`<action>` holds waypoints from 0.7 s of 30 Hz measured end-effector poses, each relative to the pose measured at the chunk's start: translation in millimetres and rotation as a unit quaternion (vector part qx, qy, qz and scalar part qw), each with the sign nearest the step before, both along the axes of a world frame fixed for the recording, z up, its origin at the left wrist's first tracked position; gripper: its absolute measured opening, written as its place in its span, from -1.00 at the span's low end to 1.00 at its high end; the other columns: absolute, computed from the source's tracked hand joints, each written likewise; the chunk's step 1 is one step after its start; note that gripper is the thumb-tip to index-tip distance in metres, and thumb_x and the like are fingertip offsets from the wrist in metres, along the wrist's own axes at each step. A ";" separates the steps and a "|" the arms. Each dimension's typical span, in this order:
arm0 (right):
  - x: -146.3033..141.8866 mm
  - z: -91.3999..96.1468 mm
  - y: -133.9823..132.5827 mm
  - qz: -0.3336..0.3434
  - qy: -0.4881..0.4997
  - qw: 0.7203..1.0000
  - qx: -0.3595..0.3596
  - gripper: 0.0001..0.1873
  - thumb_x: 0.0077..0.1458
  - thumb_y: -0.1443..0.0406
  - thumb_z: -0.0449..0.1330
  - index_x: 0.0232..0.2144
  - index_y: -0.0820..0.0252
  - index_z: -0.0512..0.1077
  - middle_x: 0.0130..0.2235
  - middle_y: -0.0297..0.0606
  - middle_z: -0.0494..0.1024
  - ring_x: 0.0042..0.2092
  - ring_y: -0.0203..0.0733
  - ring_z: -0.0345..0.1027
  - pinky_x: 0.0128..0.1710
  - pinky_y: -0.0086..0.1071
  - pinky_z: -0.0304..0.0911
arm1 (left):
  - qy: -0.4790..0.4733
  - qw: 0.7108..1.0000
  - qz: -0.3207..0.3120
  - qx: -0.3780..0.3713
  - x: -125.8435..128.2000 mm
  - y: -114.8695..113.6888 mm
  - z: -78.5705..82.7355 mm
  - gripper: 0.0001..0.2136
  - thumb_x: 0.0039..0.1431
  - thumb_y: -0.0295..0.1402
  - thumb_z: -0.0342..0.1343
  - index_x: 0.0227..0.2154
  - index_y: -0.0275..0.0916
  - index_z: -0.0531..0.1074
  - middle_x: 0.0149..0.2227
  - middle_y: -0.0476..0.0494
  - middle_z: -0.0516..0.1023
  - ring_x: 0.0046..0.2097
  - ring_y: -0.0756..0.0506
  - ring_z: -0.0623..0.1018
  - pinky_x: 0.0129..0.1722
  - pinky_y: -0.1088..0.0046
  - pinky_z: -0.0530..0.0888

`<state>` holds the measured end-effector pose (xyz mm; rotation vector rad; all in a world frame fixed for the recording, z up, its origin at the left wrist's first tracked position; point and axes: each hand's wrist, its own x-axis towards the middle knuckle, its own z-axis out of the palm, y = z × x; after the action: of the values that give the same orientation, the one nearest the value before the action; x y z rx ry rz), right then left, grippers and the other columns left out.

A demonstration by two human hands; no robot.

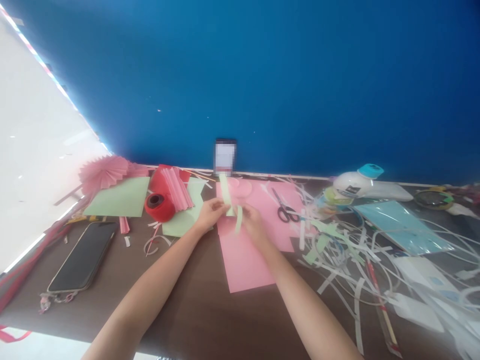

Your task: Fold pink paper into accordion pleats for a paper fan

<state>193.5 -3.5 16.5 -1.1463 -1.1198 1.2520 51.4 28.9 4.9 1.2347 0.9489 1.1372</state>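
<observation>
Between my two hands is a pale green paper strip [225, 190], raised a little over pink paper sheets [245, 262] on the dark table. My left hand [212, 212] pinches the strip from the left side. My right hand [252, 220] closes on it from the right, with a curled end of the strip hanging beside the fingers. The fingertips partly hide where the strip is gripped. Black-handled scissors [288, 214] lie on the pink paper, to the right of my right hand.
Left are a red ribbon roll [160, 207], pleated pink paper [176, 187], a green sheet [120, 197] and a phone [84, 257]. Right, tangled paper strips [341, 250], a white bottle with blue cap [354, 184] and a blue packet [405, 227] lie. A blue panel [262, 90] stands behind.
</observation>
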 end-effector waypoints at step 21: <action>-0.1 -7.0 2.8 -0.044 0.002 0.999 0.021 -0.87 -0.17 0.26 0.21 -0.48 0.19 0.43 -0.43 -0.31 0.50 -0.37 -0.23 0.37 -0.34 -0.35 0.26 | -0.011 1.000 0.027 -0.003 0.8 -4.0 5.0 -0.75 -0.25 -0.33 0.29 -0.44 -0.32 0.46 -0.41 -0.17 0.56 -0.35 -0.09 0.54 -0.29 0.38 0.46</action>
<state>193.4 -0.7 9.5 -1.1487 -1.0755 1.1573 52.2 24.9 9.9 1.1952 0.9746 1.1872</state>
